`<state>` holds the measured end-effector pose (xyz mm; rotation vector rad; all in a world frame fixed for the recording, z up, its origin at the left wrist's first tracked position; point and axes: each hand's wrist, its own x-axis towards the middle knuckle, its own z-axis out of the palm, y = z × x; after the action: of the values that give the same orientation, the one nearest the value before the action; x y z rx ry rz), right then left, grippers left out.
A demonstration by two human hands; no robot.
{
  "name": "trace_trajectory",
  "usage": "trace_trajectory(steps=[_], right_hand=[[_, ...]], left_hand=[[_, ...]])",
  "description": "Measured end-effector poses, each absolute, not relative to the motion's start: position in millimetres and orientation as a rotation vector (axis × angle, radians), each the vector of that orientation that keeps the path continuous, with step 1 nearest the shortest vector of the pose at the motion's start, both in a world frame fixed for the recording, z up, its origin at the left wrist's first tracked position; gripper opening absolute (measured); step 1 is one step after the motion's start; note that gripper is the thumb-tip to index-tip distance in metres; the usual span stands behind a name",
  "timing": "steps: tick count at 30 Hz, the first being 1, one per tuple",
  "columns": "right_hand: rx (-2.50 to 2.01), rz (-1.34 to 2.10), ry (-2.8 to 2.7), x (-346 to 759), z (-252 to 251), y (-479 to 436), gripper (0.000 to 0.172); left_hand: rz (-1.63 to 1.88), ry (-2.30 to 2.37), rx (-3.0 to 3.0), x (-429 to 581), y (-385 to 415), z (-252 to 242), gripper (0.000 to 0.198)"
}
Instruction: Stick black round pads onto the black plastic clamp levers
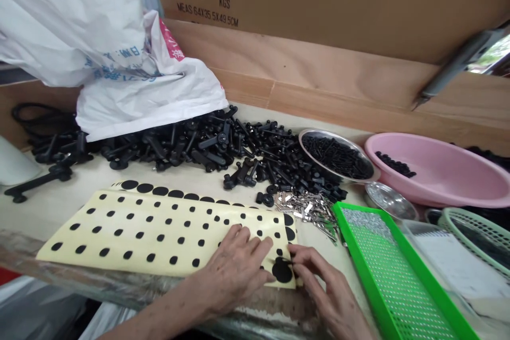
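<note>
A pale yellow sheet point(153, 226) with rows of black dots lies along the table's front edge. Under it, another sheet shows large black discs point(160, 191) at the back and right. My left hand point(239, 255) rests on the yellow sheet near its right end, fingers spread and pressing down. At the sheet's right edge my right hand point(319, 279) is closed in a pinch. A thin dark thing point(284, 261) shows at its fingertips, too small to name. Just below it is a large black disc point(282, 272).
Behind the sheet lie many black plastic arm-like parts point(215, 143), under a white sack point(155, 95). Small metal pieces point(306, 207) sit nearby. To the right stand a steel bowl point(372, 176), a pink basin point(446, 164) and a green tray point(402, 260). A screwdriver-like tool point(450, 71) hangs above.
</note>
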<state>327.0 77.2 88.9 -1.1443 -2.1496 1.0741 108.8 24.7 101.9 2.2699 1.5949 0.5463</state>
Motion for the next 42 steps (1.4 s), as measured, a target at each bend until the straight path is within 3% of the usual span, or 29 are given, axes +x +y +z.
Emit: trace_trajectory(steps=[4, 9, 13, 17, 29, 32, 35, 38, 42], right_hand=[[-1.135, 1.148, -2.021, 316.3, 100.9, 85.2, 0.020], [-1.125, 1.240, -1.825, 288.5, 103.1, 93.3, 0.025], [-1.271, 1.304, -1.428, 266.1, 96.8, 94.5, 0.050], [-1.275, 1.407, -1.362, 247.5, 103.5, 92.5, 0.031], [-1.222, 1.388, -1.298, 233.9, 93.3, 99.3, 0.028], [-1.157, 1.259, -1.372, 232.3, 90.4, 98.1, 0.024], [-1.012, 0.878, -1.556, 230.1, 92.1, 93.0, 0.017], [-0.861, 0.526, -1.640, 231.1, 92.7, 89.2, 0.013], [-0.795, 0.439, -1.581, 240.3, 87.4, 93.2, 0.013]], left_hand=[[0.810, 1.573, 1.757, 111.6, 33.8, 108.7, 0.012], [1.123, 1.513, 1.147, 109.6, 41.8, 115.1, 0.018], [1.199, 1.423, 0.782, 100.6, 41.6, 119.9, 0.022], [1.229, 1.414, 0.682, 94.9, 42.0, 121.8, 0.020], [1.210, 1.357, 0.666, 87.7, 50.5, 116.0, 0.016], [1.188, 1.390, 0.784, 85.1, 51.5, 114.9, 0.020], [1.275, 1.612, 1.128, 83.9, 57.0, 117.5, 0.034], [1.381, 1.888, 1.557, 79.4, 75.6, 121.8, 0.027], [1.376, 1.958, 1.397, 53.4, 116.1, 117.9, 0.033]])
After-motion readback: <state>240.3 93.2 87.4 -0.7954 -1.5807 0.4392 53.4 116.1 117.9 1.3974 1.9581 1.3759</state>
